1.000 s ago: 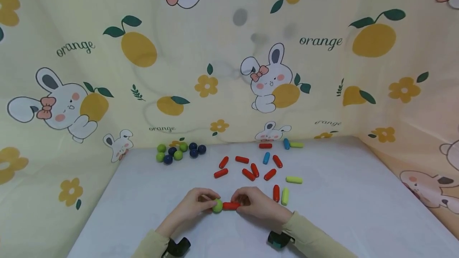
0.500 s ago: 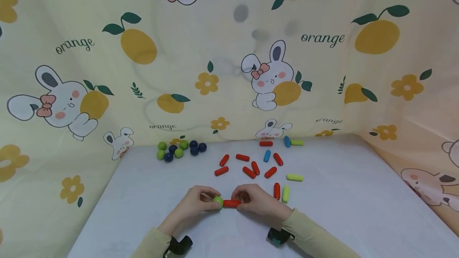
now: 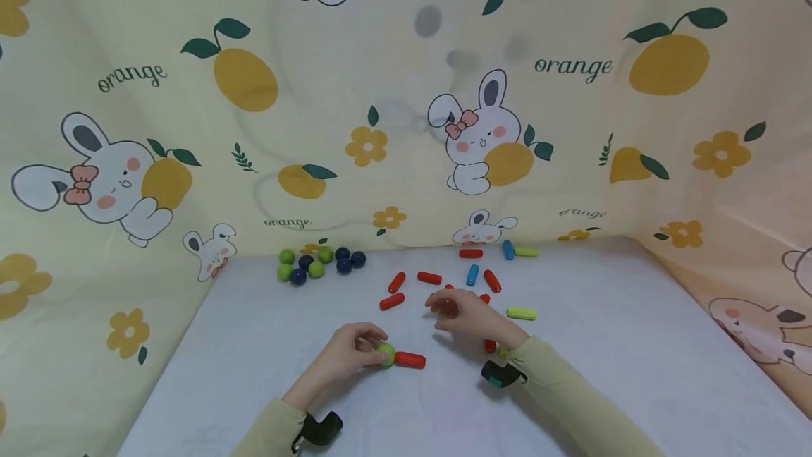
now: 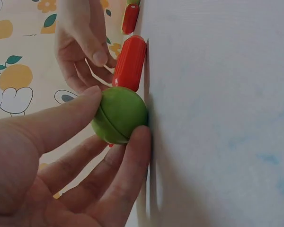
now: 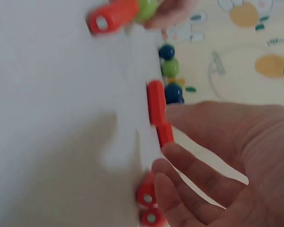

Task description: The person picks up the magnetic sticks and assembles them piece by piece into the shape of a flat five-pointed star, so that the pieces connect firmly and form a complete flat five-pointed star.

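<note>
In the head view my left hand (image 3: 347,357) pinches a green ball (image 3: 386,355) between thumb and fingers, low over the white table. From the ball's right side a red stick (image 3: 410,360) extends, its near end against the ball. The left wrist view shows a seam line around the green ball (image 4: 119,115). My right hand (image 3: 472,317) is over a group of red sticks farther back, fingers loosely bent and nothing held. Below its fingertips in the right wrist view are red sticks (image 5: 146,193) with silver discs in their ends.
Green and dark blue balls (image 3: 315,269) cluster at the back left. More red sticks (image 3: 392,302), a blue stick (image 3: 472,275) and yellow-green sticks (image 3: 521,314) lie scattered at the back centre and right. A printed cloth (image 3: 380,90) rises behind the table.
My right hand has let go of the red stick and moved back and to the right, over the scattered sticks. The left hand keeps the green ball, with the stick still against it.
</note>
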Motion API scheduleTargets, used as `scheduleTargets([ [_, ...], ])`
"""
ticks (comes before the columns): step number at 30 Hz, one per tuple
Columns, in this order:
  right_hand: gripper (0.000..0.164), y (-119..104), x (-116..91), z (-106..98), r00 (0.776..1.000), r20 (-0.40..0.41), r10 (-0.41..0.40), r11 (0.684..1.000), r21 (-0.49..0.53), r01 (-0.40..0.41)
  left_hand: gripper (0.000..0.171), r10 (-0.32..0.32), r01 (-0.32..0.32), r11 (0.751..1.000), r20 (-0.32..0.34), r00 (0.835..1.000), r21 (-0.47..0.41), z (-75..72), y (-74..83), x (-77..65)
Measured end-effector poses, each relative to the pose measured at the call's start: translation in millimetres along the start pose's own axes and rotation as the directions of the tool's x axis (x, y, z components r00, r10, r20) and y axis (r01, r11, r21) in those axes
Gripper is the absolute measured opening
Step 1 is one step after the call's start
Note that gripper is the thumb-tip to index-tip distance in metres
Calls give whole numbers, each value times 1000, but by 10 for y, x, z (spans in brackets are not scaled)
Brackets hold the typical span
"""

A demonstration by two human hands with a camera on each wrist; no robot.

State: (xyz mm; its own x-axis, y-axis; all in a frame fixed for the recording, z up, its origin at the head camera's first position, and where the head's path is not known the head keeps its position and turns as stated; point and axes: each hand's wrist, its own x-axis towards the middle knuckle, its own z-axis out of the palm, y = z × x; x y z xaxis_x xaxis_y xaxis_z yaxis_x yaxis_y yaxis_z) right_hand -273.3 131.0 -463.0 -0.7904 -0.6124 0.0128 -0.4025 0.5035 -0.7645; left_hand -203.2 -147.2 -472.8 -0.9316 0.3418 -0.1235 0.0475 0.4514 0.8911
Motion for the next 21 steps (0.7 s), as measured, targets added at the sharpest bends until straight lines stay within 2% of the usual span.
scheduleTargets([
  [9,35,59,76,-126,993,-110,47,998,-28,-50,35,-4,4,1000,-1,1000,16,-32,-23,8],
  [16,34,104,99,-173,989,-126,78,996,-25,-82,34,10,-10,1000,9,1000,16,-40,-34,25],
  [21,35,133,137,-168,989,-125,85,993,-71,-94,34,11,-11,1000,9,1000,10,-42,-39,23],
])
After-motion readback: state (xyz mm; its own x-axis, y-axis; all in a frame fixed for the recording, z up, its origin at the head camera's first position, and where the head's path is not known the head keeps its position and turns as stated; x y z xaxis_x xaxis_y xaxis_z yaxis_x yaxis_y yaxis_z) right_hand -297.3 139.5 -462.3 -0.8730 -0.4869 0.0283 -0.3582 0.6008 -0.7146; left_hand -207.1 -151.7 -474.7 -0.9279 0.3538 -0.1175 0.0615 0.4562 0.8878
